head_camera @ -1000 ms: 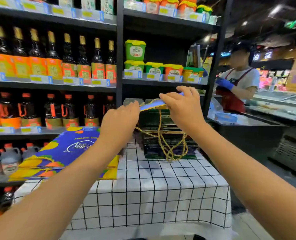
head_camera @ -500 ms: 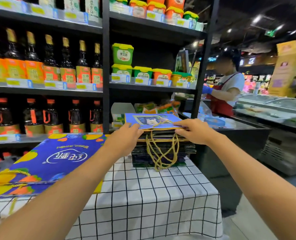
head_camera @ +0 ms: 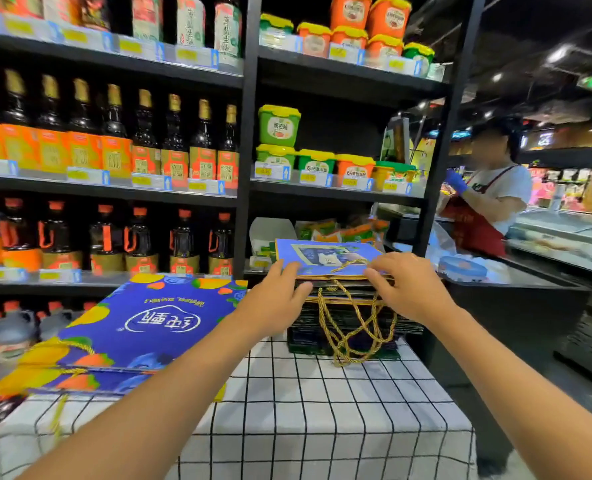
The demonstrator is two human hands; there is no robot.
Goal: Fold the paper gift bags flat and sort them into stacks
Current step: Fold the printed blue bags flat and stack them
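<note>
Where the checked table [head_camera: 322,427] stands by the shelves [head_camera: 246,133], a big blue bag [head_camera: 142,327] lies flat on its left. The small blue bag [head_camera: 325,258] tops the right pile [head_camera: 350,327]. The left hand [head_camera: 273,299] and right hand [head_camera: 408,285] rest on it, fingers fairly straight.

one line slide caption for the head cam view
Both hands, left and right, set a flat blue gift bag on the small-bag stack.
</note>
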